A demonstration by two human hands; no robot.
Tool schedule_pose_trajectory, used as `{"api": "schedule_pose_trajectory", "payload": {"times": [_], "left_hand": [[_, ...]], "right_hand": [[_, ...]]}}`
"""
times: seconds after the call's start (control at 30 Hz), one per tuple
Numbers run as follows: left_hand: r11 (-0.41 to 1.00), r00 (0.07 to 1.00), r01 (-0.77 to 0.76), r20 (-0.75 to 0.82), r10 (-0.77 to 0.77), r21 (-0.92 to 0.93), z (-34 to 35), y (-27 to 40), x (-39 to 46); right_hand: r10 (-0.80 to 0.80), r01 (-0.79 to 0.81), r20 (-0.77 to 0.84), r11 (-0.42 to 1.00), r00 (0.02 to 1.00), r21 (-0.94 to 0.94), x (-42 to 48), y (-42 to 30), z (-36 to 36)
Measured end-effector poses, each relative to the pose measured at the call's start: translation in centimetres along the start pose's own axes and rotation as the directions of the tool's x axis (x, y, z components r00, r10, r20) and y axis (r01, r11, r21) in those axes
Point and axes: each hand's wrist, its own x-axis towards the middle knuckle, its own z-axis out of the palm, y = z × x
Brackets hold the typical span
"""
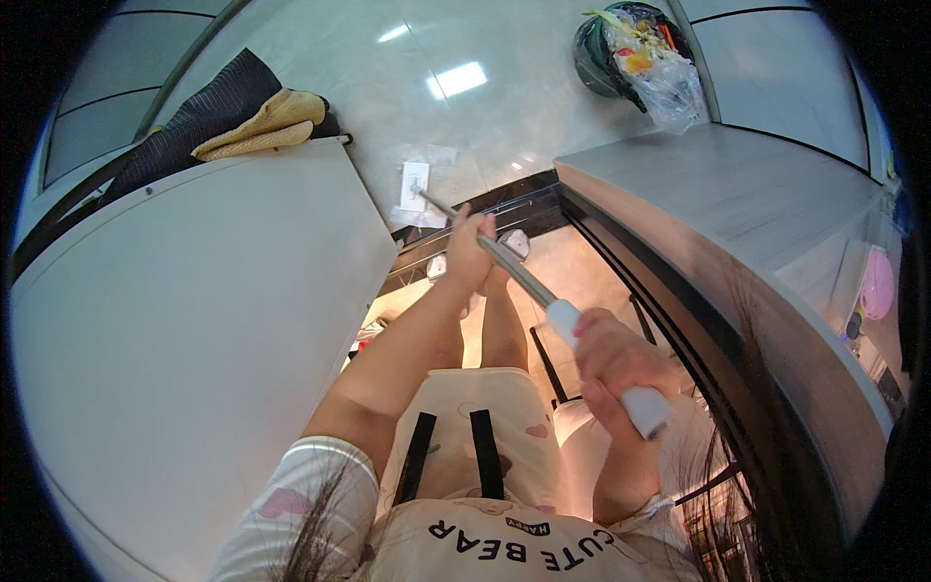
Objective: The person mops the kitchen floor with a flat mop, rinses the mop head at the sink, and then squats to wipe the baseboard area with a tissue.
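My left hand (471, 251) is closed around the metal pole (522, 275) of a flat floor mop, well down its length. Higher up, my right hand (622, 360) grips the white handle (644, 409) at the pole's upper end. The pole slants away from me to the white rectangular mop head (414, 190), which lies on the glossy tile floor (393, 80). A thin whitish sheet (440, 155) sticks out around the head. The head is just beyond a dark door threshold (516, 207), and my slippered feet (516, 244) are on the near side.
A white panel (196, 327) fills the left, with a dark striped cloth (218, 94) and a yellow cloth (269, 124) at its far edge. A green bin (593, 62) overflows with food waste and plastic. On the right are a brown-sided counter (713, 167) and a black door frame (654, 276).
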Motion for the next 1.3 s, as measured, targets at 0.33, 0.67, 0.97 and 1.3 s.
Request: {"api": "schedule_pose_trajectory", "payload": {"times": [0.33,0.67,0.97,1.3], "left_hand": [[0.966,0.972,-0.208,0.075,0.221,-0.156,3.5,6.0,0.1],[0.993,0.992,-0.058,0.120,0.045,0.104,-7.1,10.6,8.0],[0.862,0.957,-0.276,0.037,0.288,0.425,-12.8,3.8,24.1],[0.710,0.899,-0.386,0.070,0.431,0.589,-14.7,-1.7,36.5]], "right_hand": [[0.014,-0.016,-0.036,0.997,0.999,-0.076,-0.5,-3.8,-2.6],[-0.192,0.189,-0.056,0.981,0.980,-0.054,3.0,-3.7,1.0],[-0.420,0.420,-0.072,0.908,0.905,-0.018,12.1,7.3,3.7],[-0.419,0.414,-0.150,0.908,0.895,-0.065,15.7,18.4,3.7]]}}
